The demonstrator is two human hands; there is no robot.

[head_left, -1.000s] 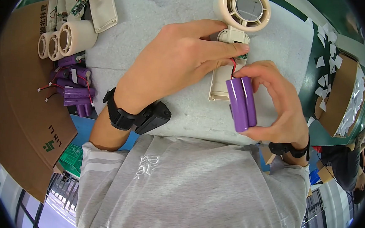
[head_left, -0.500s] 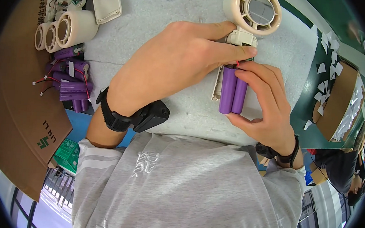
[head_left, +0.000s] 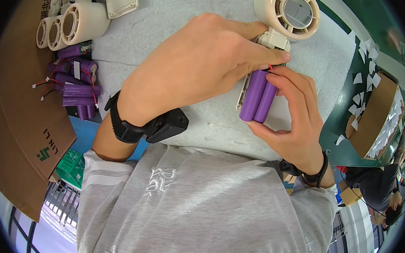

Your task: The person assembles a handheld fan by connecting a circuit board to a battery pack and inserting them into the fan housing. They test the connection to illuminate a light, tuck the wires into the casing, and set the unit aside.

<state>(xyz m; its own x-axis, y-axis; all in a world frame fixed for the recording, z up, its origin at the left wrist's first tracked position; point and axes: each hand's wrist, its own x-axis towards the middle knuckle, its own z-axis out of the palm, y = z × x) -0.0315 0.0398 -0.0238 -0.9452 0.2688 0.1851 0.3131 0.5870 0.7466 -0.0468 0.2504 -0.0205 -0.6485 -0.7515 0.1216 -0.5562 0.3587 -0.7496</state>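
Note:
A cream handheld fan (head_left: 272, 11) with a round ringed head lies at the top right, its handle opened toward me. My left hand (head_left: 212, 47) is closed on the top of the handle, thumb and fingers beside a small green circuit board (head_left: 279, 57). My right hand (head_left: 297, 112) grips a purple twin-cell battery pack (head_left: 257, 100) at its far and near ends. The pack lies slightly slanted over the open handle shell (head_left: 240, 101), whose left edge shows. A short red wire (head_left: 271, 67) runs between pack and board; its ends are hidden by fingers.
At the left are more cream fans (head_left: 83, 24), a pile of purple battery packs (head_left: 80, 90) with loose wires, and a large cardboard box (head_left: 25, 114). A cardboard tray (head_left: 372, 115) and white paper pieces (head_left: 357, 78) lie at the right. A person (head_left: 372, 183) is beyond.
The battery pack has tilted, its near end swinging left. The fan and both hands have shifted slightly, with the grips kept.

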